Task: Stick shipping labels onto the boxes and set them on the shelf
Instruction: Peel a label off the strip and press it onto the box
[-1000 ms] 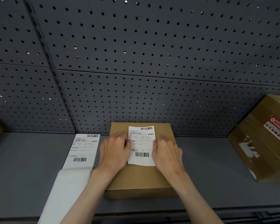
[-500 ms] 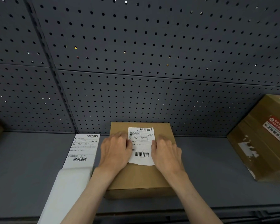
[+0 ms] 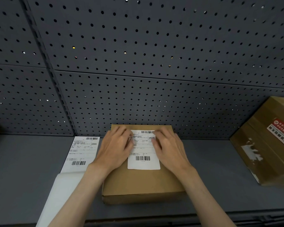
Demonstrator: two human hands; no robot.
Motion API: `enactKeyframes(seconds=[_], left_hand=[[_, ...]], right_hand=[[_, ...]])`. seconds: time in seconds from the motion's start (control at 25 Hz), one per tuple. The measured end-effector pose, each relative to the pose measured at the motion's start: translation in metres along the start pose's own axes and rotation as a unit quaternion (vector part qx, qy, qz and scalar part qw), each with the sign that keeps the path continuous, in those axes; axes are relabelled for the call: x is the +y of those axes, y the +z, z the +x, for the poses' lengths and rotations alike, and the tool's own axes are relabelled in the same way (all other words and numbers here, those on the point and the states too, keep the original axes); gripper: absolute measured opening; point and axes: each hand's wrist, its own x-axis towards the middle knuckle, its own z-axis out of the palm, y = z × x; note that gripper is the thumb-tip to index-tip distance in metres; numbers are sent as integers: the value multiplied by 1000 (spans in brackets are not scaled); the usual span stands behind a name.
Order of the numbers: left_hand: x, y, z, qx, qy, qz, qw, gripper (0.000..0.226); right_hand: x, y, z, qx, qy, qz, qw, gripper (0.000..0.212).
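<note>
A flat brown cardboard box [image 3: 143,182] lies on the grey shelf [image 3: 23,177], its far end against the pegboard. A white shipping label [image 3: 143,158] with barcodes sits on its top. My left hand [image 3: 115,149] lies flat on the box with fingertips pressing the label's upper left edge. My right hand [image 3: 169,148] lies flat too, its fingers pressing the label's upper right part. The label's lower half shows between the hands.
A strip of labels [image 3: 82,153] lies left of the box, its blank white backing [image 3: 56,197] trailing to the shelf's front edge. A large taped brown box [image 3: 269,145] stands tilted at the right. A perforated grey pegboard [image 3: 138,63] forms the back wall.
Both hands have slid away from me along the label, from its middle to its upper part, uncovering the lower barcode. The box has stayed in place.
</note>
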Motion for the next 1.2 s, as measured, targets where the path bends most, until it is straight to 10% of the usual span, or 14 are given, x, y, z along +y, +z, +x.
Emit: enactKeyframes(seconds=[0.24,1.2], left_hand=[[2,16,11,-130,65,-45,988,55],[-3,-10,-41,-127,33,-46,990,74]], right_hand=[[-2,13,15,-122,-96,22,988,48],[24,-5,-29,-146,-62,52,986,50]])
